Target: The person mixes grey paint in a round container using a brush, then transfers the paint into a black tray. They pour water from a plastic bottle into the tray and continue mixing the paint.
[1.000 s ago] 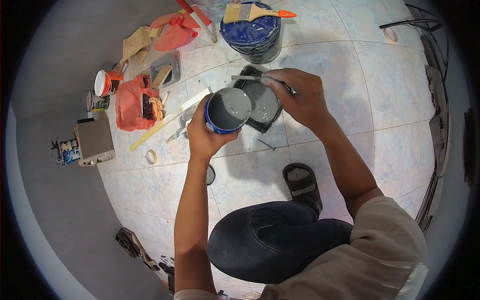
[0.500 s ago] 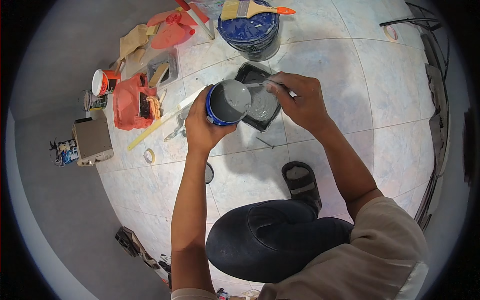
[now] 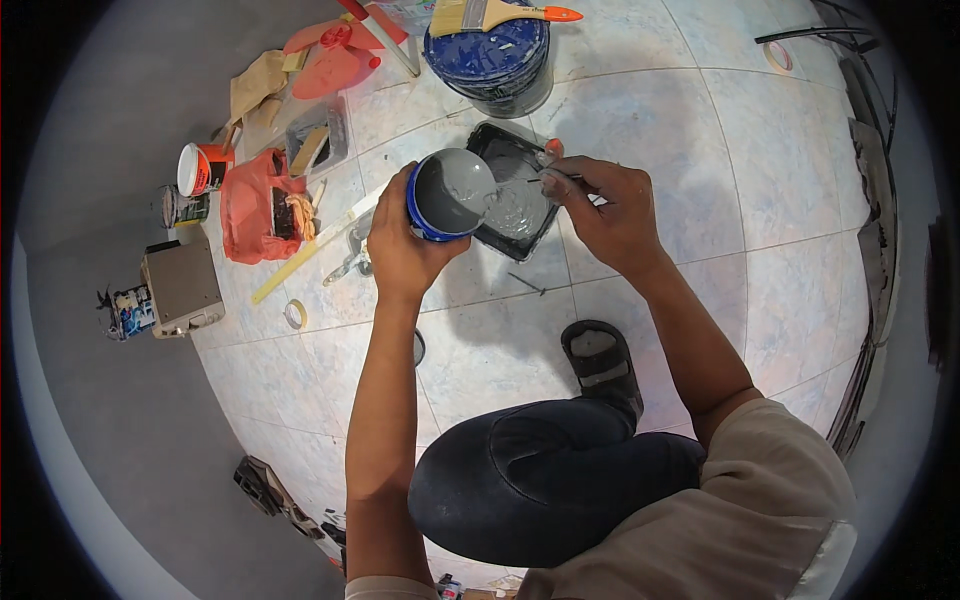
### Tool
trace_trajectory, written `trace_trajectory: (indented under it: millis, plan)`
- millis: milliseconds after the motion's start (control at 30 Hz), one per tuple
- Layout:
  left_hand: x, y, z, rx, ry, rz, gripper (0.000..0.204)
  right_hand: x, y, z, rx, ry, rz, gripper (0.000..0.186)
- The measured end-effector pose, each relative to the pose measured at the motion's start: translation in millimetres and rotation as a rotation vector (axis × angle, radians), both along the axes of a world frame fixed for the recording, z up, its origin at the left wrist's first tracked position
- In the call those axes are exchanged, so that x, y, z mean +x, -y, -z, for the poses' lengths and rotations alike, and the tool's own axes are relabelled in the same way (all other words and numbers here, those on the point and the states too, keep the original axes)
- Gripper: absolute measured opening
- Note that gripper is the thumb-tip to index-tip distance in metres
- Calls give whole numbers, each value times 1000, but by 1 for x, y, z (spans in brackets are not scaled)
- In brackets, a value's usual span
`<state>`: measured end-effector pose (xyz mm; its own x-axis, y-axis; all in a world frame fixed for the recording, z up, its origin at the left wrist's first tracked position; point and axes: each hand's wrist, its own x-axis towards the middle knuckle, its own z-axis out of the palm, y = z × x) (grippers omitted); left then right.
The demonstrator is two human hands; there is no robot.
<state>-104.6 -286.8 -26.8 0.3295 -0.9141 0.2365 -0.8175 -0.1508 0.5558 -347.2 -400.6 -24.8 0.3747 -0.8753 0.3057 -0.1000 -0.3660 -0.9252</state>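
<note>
My left hand [image 3: 405, 245] grips a small blue paint can [image 3: 447, 194], tilted to the right so grey paint runs from its lip into a black paint tray [image 3: 514, 190] on the tiled floor. My right hand [image 3: 605, 205] is closed on a thin stick-like tool [image 3: 547, 178] whose tip reaches the can's lip over the tray. The tray holds a pool of grey paint. I crouch with a dark trouser knee [image 3: 540, 480] and a black sandal [image 3: 600, 362] below my arms.
A large blue bucket [image 3: 492, 58] with a wooden brush [image 3: 500, 14] across it stands behind the tray. To the left lie a red plastic bag [image 3: 255, 205], a red-and-white can [image 3: 200, 168], a grey box [image 3: 182, 285], a tape roll [image 3: 295, 314] and a yellow ruler [image 3: 290, 270].
My left hand has tipped the blue can further to the right over the tray, and grey paint now pours out. My right hand stays at the can's lip with the tool.
</note>
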Motion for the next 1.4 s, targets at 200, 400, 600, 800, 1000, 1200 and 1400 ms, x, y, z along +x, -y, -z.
trace_trajectory:
  millis: [200,400,600,800,1000,1200,1400]
  plan:
    - [-3,5,-1,32,6,-14,105,-7,1,-5,-23,-87,-62,14]
    - [-3,11,0,8,51,-5,103,-13,0,-14,28,-67,-97,12]
    - [-1,14,-2,-16,7,-46,104,-17,-5,-7,-62,-19,-83,12]
    - [1,9,-22,-141,-271,-191,96,-17,-20,23,-134,-74,-78,13]
    - [8,-22,5,-235,-737,-205,79,-5,-25,119,-91,-182,-42,14]
    - [-13,-61,17,-440,-993,-271,79,-2,-27,119,-159,-232,-101,15]
    - [-20,-115,53,-327,-757,-485,95,-2,-28,100,-207,-307,-155,14]
